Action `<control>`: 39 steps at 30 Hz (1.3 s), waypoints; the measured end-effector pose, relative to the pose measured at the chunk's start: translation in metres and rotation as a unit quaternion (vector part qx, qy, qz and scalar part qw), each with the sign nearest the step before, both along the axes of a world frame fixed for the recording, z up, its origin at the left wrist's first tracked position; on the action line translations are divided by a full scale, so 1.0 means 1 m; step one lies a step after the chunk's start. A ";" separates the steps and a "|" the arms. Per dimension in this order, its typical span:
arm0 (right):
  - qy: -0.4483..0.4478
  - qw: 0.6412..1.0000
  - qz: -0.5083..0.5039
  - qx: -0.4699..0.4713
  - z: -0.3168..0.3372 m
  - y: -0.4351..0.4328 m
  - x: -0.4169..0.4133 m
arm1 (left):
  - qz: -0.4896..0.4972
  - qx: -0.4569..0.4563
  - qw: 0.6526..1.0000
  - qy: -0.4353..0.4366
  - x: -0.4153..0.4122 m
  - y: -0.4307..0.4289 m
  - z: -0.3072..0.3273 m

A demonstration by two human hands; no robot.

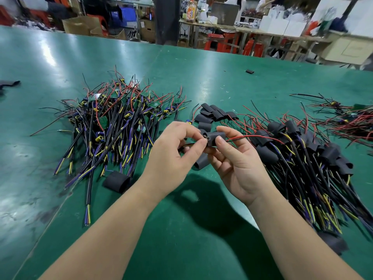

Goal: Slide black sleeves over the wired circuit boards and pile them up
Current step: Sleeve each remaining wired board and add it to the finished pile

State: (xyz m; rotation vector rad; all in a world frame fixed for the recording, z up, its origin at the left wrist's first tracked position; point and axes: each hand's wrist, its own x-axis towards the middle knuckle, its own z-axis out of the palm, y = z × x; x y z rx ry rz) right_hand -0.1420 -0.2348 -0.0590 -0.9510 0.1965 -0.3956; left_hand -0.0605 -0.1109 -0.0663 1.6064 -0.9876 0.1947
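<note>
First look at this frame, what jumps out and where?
Dead centre, the left hand pinches a wired board at the mouth of a black sleeve held by the right hand. On the green table, a big tangle of bare boards lies to the left; a pile of sleeved ones lies to the right, with loose sleeves just behind the hands.

Bright overhead light here, white glare streaking the green table (222, 81) at left; a soft dark shadow pools on it below centre. Edges bow outward, background clutter smeared.

circuit board (206, 137) mostly hidden inside black sleeve (215, 138), behind fingers (198, 147)
</note>
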 end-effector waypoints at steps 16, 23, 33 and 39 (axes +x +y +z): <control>-0.022 1.000 -0.001 -0.015 -0.001 0.000 -0.001 | -0.051 -0.069 0.964 0.253 -0.002 0.000 0.003; -0.017 0.997 -0.018 -0.073 0.001 -0.002 -0.002 | -0.049 -0.065 0.962 0.259 -0.001 0.002 0.004; -0.027 0.998 0.043 -0.049 0.003 -0.001 -0.004 | -0.061 -0.100 0.944 0.308 -0.002 0.003 0.009; -0.013 0.998 0.020 -0.065 0.002 0.000 -0.004 | -0.089 -0.047 0.949 0.299 -0.006 0.004 0.008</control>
